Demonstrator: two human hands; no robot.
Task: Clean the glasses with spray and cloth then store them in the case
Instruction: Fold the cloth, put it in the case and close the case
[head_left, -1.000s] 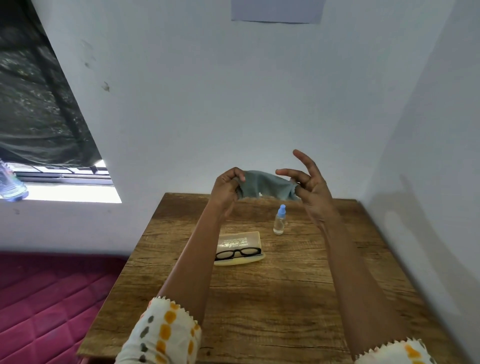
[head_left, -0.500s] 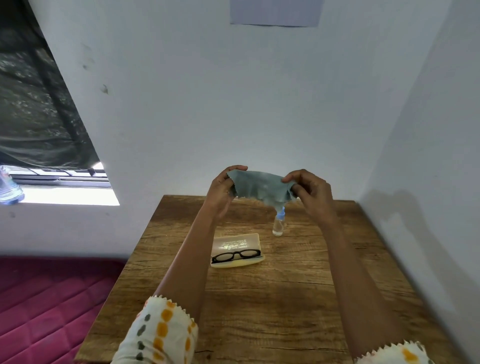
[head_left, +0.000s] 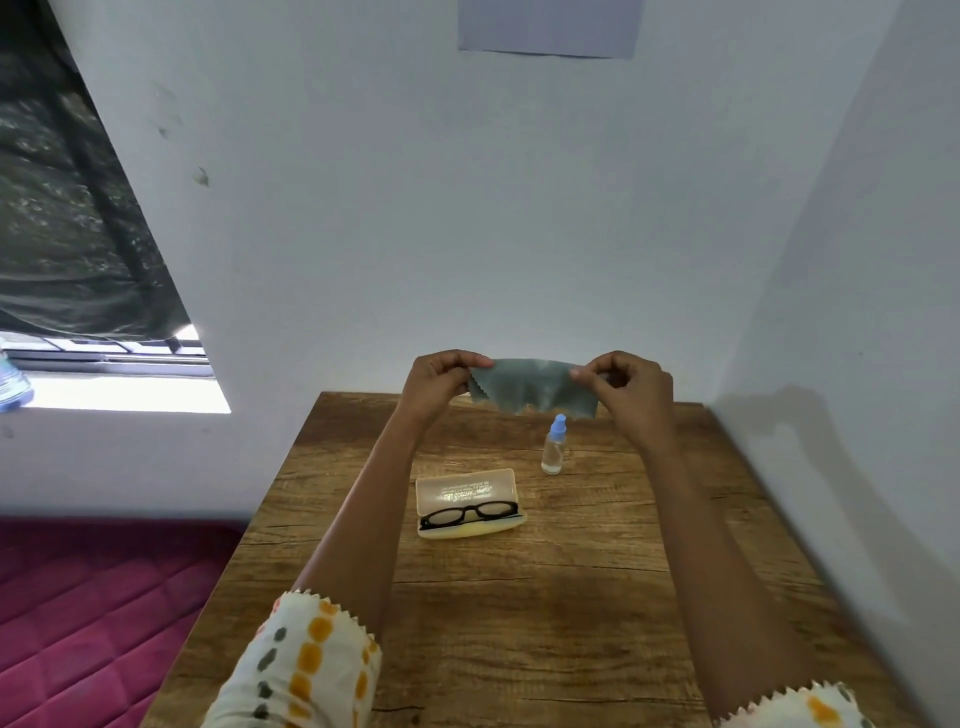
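A grey-green cleaning cloth (head_left: 530, 387) with zigzag edges is stretched flat in the air above the far end of the table. My left hand (head_left: 441, 382) pinches its left corner and my right hand (head_left: 626, 387) pinches its right corner. Below the cloth stands a small clear spray bottle (head_left: 554, 446) with a blue cap. Black-framed glasses (head_left: 470, 513) lie folded in an open pale yellow case (head_left: 467, 491), which rests on the table left of the bottle, near my left forearm.
The wooden table (head_left: 545, 597) stands in a corner, with white walls behind and to the right. A magenta quilted mattress (head_left: 88, 613) lies on the left below a window. A plastic bottle (head_left: 13, 387) stands on the window sill.
The cloth was bunched between my hands; both hands have since pulled it apart and spread it flat. My right hand's fingers, open one second ago, now pinch the cloth.
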